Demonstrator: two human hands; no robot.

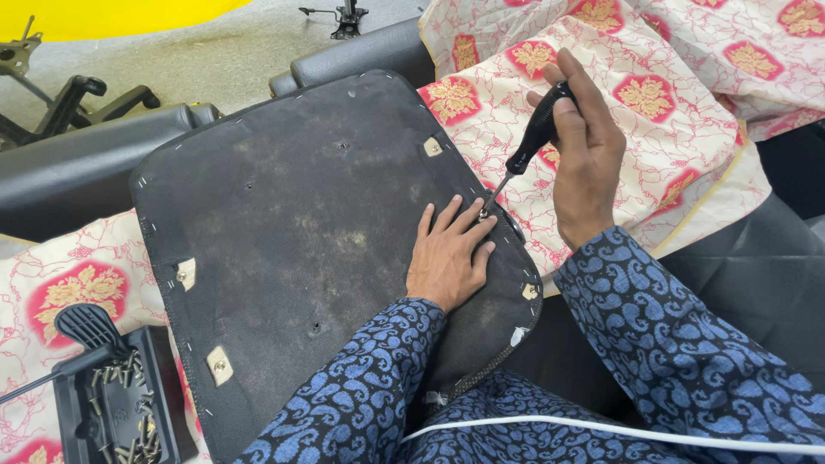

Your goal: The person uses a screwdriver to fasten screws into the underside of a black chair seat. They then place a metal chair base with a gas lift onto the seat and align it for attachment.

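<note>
A black chair seat panel [301, 215] lies upside down across my lap, its dusty fabric underside facing up with small beige mounting tabs at the edges. My left hand [449, 253] rests flat on its right side, fingers spread around the screwdriver tip. My right hand [584, 142] grips the black handle of a screwdriver [531, 142], tilted, with its tip at the panel's right edge between my left fingers.
A black tray [120, 404] with several loose screws sits at the lower left. Cream cloth with red and gold flower squares [653, 94] covers the right and left sides. Black chair parts [77, 172] and chair bases lie behind on grey floor.
</note>
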